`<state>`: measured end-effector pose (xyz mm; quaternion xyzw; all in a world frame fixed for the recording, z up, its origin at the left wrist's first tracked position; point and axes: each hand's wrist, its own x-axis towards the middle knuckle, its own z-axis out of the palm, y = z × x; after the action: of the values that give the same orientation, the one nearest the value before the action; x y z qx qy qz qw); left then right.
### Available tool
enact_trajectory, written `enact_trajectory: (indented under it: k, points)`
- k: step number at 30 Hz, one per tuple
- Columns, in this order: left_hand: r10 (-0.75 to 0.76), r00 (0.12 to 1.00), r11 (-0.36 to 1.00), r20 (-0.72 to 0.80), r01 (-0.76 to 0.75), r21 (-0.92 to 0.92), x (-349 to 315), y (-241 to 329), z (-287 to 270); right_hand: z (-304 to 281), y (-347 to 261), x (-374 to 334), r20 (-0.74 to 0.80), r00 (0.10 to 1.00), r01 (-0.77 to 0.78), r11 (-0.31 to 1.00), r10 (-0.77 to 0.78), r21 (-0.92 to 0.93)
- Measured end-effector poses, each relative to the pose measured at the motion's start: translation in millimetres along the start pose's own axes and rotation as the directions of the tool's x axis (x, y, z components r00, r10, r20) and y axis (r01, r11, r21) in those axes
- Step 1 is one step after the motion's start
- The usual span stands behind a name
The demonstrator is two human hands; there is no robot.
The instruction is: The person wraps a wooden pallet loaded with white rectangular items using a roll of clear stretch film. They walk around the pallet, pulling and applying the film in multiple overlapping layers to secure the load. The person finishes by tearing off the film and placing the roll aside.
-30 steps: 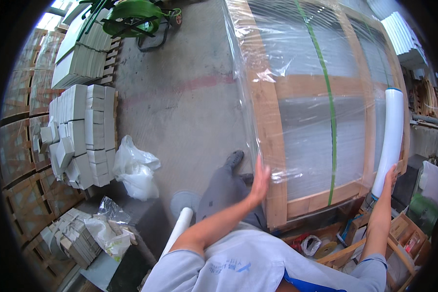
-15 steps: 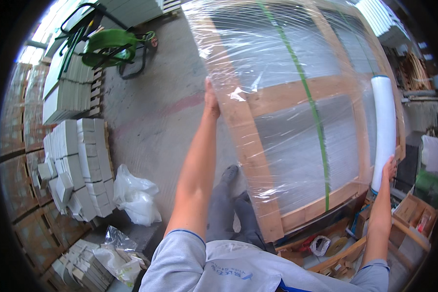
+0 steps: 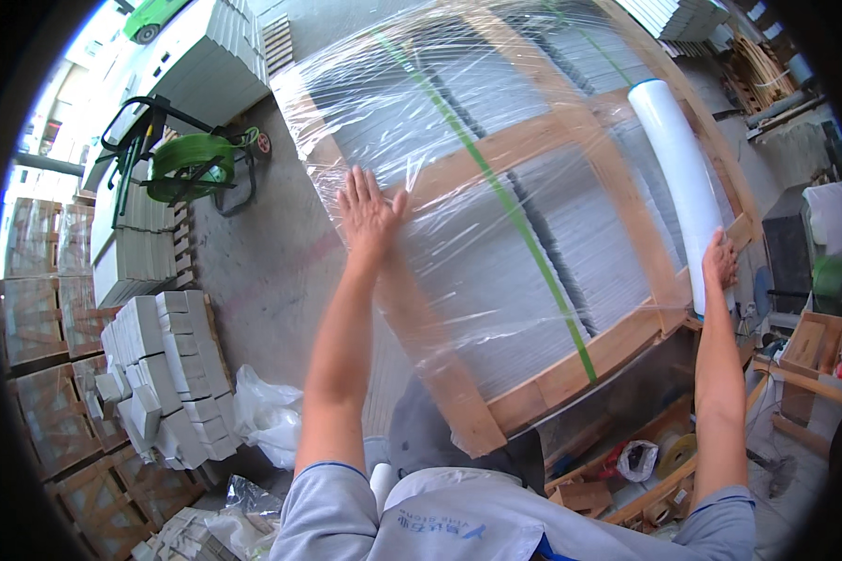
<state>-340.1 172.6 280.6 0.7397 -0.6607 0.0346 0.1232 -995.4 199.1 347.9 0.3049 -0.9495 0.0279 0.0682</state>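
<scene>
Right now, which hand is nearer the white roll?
Right. Right hand holds the roll near its lower end; left hand is apart, at the left edge of the crate.

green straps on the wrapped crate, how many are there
2: one green strap crosses the wrapped crate right of the left hand; a second strap runs toward the top of the white roll. More may be hidden.
</scene>
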Motion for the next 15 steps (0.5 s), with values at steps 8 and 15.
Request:
enact_trajectory:
  k: [8,15]
  points:
    - [-0.001,0.996,0.999,0.087,0.005,-0.039,-203.6,108.4,-47.2,-10.8,11.1,19.3,0.094,0.993,0.071,0.995,-0.078,0.070]
    - [-0.167,0.976,0.986,0.144,0.167,0.011,-331.1,177.8,-70.3,-20.4,31.8,44.3,0.209,0.950,0.163,0.941,-0.231,0.297]
